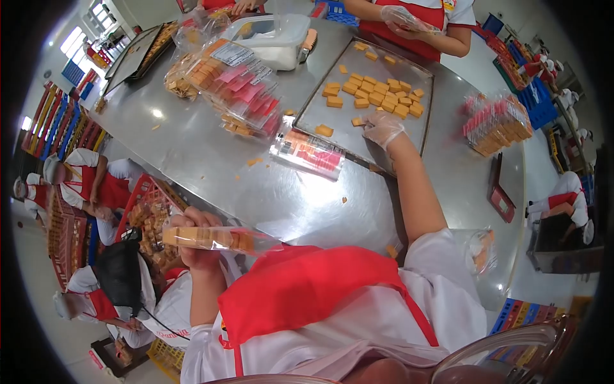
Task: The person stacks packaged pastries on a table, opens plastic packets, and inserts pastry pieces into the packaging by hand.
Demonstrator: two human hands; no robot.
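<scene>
My left hand (195, 246), at the lower left, is closed around a clear plastic packet of biscuits (211, 238). The packet lies sideways in front of my red apron, with a row of tan biscuits inside. My right hand (385, 130), in a clear glove, reaches over the metal tray (326, 105). Its fingers are bent together at a small rectangular biscuit (357, 121) near the tray's front edge. Several more biscuits (377, 95) lie grouped behind it. Beside the tray's left corner rests a flat printed wrapper pack (308, 152).
Filled packets (233, 83) are piled left of the tray, near a plastic tub (275, 41). More packets (499, 125) and a dark red phone-like case (501, 192) lie at right. A co-worker's gloved hands (409, 25) are across the table. A red crate (144, 198) stands at left.
</scene>
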